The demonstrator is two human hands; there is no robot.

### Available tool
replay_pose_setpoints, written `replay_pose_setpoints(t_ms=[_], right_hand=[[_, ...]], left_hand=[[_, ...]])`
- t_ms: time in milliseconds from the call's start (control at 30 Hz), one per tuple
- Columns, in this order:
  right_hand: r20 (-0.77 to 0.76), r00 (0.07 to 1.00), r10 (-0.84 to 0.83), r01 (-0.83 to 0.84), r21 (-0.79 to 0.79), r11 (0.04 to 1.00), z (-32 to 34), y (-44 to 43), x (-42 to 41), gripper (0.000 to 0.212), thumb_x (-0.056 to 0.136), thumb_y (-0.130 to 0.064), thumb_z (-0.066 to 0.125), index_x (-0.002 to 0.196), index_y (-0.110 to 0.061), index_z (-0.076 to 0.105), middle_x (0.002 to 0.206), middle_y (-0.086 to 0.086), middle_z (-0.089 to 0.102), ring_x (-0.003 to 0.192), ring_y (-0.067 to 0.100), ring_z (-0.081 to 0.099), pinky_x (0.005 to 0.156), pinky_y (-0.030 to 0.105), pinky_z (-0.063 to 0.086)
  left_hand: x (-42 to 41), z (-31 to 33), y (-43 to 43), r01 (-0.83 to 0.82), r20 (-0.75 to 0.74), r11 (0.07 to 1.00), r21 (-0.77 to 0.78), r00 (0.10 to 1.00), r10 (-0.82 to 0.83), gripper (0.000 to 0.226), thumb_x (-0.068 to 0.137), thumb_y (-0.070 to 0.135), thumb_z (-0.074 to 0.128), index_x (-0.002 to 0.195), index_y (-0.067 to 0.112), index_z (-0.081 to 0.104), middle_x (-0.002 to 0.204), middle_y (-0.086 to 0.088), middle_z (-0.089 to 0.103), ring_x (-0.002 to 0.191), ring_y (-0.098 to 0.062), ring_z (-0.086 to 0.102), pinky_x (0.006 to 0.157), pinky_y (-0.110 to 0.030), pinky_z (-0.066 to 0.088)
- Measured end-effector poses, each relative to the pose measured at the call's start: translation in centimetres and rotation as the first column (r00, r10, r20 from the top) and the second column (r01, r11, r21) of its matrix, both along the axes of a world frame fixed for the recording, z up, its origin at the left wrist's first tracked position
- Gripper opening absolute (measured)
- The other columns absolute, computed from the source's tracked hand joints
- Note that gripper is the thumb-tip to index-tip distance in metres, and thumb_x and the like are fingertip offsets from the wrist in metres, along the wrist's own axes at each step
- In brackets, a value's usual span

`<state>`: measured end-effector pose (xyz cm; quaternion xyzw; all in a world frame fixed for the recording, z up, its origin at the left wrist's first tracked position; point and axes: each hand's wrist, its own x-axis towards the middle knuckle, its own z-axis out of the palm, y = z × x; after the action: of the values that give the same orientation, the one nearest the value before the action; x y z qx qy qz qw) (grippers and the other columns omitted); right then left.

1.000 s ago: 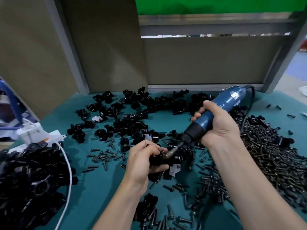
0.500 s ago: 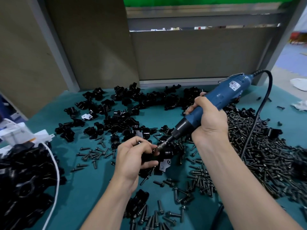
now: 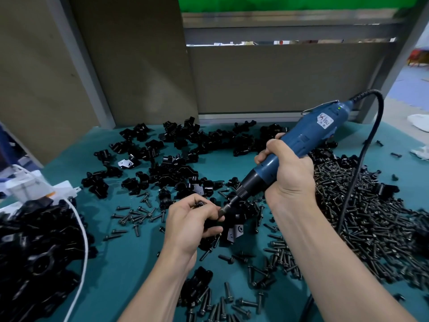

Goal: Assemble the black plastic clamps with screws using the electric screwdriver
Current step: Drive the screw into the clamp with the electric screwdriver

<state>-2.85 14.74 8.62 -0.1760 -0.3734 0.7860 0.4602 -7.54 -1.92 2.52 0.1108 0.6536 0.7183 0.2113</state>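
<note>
Black plastic clamp (image 3: 209, 226) sits in the left grip (image 3: 188, 225), held just above the teal counter (image 3: 130, 259) at centre frame. Fingers curl round it and the thumb is under, so it's mostly hidden. Right grip (image 3: 290, 175) is wrapped tight round the blue electric screwdriver (image 3: 301, 140), with the bit (image 3: 224, 208) angled down-left into the clamp at the left fingertips. Can't see the screw head itself because the fingers cover it.

Change over the last second is small. The bit has stayed on the same spot of the clamp and both hands keep their hold. The tool's rear end has tipped up a bit, and the black cord (image 3: 362, 159) now loops into view. The view itself has shifted too.

Judgement: a screw is being driven and this is mid-fastening, not a pick or a place. With no release yet, this clamp is likely not finished.

Supply is plentiful. Loose clamps (image 3: 181, 163) are heaped across the back of the counter, a big screw pile (image 3: 371, 217) lies to the right, and scattered screws (image 3: 137, 214) lie left of the hands. A dark heap of black parts (image 3: 30, 252) sits at far left with a white cable (image 3: 81, 228) running over it. The task looks far from done overall.

Risk: the bit could slip off the head toward the left fingers.
</note>
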Motion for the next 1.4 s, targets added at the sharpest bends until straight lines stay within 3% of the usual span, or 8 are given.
replay_pose_setpoints(t_ms=[500, 1033, 1133, 1267, 1400], right_hand=[[-0.006, 1.000, 0.012, -0.012, 0.020, 1.000, 0.2, -0.7, 0.2, 0.027, 0.086, 0.010, 0.065, 0.092, -0.015, 0.058, 0.070, 0.001, 0.057, 0.052, 0.019, 0.055, 0.059, 0.030, 0.051], [-0.001, 1.000, 0.015, -0.015, -0.062, 0.998, -0.6, -0.6, -0.1, 0.028, 0.088, 0.010, 0.064, 0.088, -0.017, 0.059, 0.066, 0.001, 0.056, 0.052, 0.018, 0.054, 0.060, 0.030, 0.050], [-0.039, 0.998, 0.044, -0.044, -0.013, 0.999, -0.3, -0.7, 0.1, 0.026, 0.087, 0.010, 0.064, 0.090, -0.015, 0.062, 0.068, 0.002, 0.057, 0.052, 0.019, 0.055, 0.059, 0.029, 0.050], [-0.094, 0.986, 0.138, -0.132, 0.068, 0.989, 0.3, -0.4, 0.3, 0.024, 0.080, 0.006, 0.065, 0.093, -0.015, 0.065, 0.068, 0.002, 0.057, 0.052, 0.019, 0.054, 0.058, 0.029, 0.050], [-0.116, 0.962, 0.248, -0.255, -0.056, 0.965, 0.9, 0.8, 1.0, 0.023, 0.086, 0.008, 0.060, 0.091, -0.013, 0.063, 0.066, 0.004, 0.054, 0.053, 0.020, 0.050, 0.060, 0.030, 0.049]], left_hand=[[-0.2, -0.3, 0.1, -0.027, -0.023, 1.000, -0.014, 0.999, 0.027, 0.032, 0.076, -0.013, 0.063, 0.058, 0.013, 0.068, 0.087, -0.005, 0.080, 0.083, -0.012, 0.077, 0.061, -0.034, 0.062], [-0.3, 0.0, 0.1, -0.056, 0.024, 0.998, -0.044, 0.998, 0.057, 0.027, 0.079, -0.010, 0.066, 0.060, 0.008, 0.071, 0.089, -0.006, 0.080, 0.095, -0.024, 0.074, 0.062, -0.035, 0.062], [-0.4, 0.1, 0.0, -0.016, 0.065, 0.998, -0.053, 0.998, 0.020, 0.024, 0.081, -0.006, 0.065, 0.063, 0.006, 0.075, 0.087, -0.006, 0.080, 0.095, -0.024, 0.073, 0.063, -0.036, 0.063], [-0.2, 0.6, -0.1, 0.069, 0.096, 0.996, -0.048, 0.993, -0.064, 0.028, 0.083, -0.005, 0.062, 0.062, 0.009, 0.074, 0.078, -0.005, 0.075, 0.079, -0.020, 0.075, 0.064, -0.039, 0.064], [-0.4, 1.0, -0.5, 0.116, 0.140, 0.993, 0.004, 0.983, -0.116, 0.032, 0.086, -0.006, 0.057, 0.065, 0.011, 0.076, 0.082, -0.013, 0.077, 0.079, -0.027, 0.078, 0.060, -0.035, 0.063]])
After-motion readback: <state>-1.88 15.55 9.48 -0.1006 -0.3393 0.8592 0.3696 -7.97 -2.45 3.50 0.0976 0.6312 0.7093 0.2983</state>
